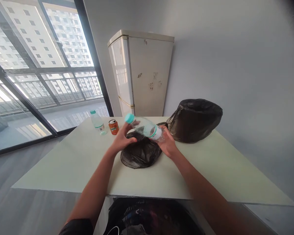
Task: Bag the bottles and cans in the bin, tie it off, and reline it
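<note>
A clear plastic bottle (147, 127) with a teal cap is tilted above the table, its cap toward the upper left. My right hand (168, 143) grips it near the base. Beside the neck, my left hand (123, 138) has its thumb stretched away from its fingers; the fingers reach behind the bottle, and whether they touch it I cannot tell. Below both hands lies a black plastic bag (139, 155), with its mouth partly hidden by the bottle.
A second bottle (98, 123) with a teal cap stands at the table's back left, next to an orange drink can (113, 127). To the right sits a bin-shaped object covered in black plastic (194, 122). Behind the pale table (63, 166) are a fridge (149, 71) and a wall.
</note>
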Demonstrator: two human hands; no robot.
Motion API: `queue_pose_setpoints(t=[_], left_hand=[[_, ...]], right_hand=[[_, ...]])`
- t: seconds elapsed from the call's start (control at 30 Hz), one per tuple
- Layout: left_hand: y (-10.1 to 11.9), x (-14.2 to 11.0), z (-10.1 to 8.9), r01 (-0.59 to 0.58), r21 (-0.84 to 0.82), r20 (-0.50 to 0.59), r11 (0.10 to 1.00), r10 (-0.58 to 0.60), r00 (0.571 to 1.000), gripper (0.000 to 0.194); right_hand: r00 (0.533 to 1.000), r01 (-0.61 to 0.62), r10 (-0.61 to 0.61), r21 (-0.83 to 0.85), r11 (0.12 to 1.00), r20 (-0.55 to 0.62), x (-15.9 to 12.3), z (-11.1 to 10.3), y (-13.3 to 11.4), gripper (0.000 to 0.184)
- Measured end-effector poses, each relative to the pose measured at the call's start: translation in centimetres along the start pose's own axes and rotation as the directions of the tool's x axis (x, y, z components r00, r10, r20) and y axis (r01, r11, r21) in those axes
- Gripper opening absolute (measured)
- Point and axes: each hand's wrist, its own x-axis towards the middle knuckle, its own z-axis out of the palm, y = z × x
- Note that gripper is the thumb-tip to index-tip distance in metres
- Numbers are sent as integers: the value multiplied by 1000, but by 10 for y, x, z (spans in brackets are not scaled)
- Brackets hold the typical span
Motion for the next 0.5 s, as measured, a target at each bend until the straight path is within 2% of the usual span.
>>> queue_pose_setpoints(t=[0.1,0.17,0.27,0.4,0.47,0.5], left_hand=[[15,-13,30,37,-69,-66,997,-42,997,59],[27,-26,36,42,-91,-125,995,-54,991,56],[41,-47,36,61,-52,-166,997,-69,984,71],[45,-69,37,121,-34,-173,992,-125,977,81],[46,-74,30,153,-23,-265,988,-154,952,76],[47,-77,22,167,8,-333,986,-155,930,74]], right_hand=[[994,-55,56,-9,998,95,-8,10,11,66],[990,-44,49,-41,998,131,-12,13,16,73],[973,-68,95,-132,989,212,-16,14,28,72],[914,-108,184,-219,970,363,-22,19,42,72],[898,-30,165,-319,947,409,-21,19,41,74],[903,41,141,-408,912,406,-20,18,38,69]])
